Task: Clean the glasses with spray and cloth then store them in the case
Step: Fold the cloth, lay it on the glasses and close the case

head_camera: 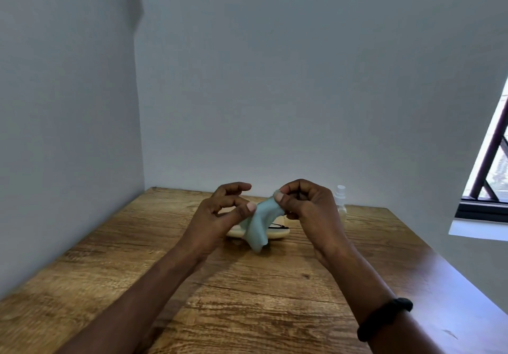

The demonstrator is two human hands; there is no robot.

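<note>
A pale blue-green cloth [257, 225] hangs above the table between my hands. My right hand [305, 202] pinches its top corner between thumb and forefinger. My left hand [222, 210] touches the cloth's left edge with the thumb; its fingers are curled and spread, and whether it grips the cloth is unclear. Behind the cloth lies a cream glasses case [277, 233] with dark-framed glasses [278, 226] resting on it, both partly hidden. A small clear spray bottle [341, 199] with a white top stands behind my right hand.
The wooden table [220, 298] sits in a corner, with grey walls to the left and behind. A window with dark bars [489, 166] is at the right. A black band circles my right wrist [384, 318].
</note>
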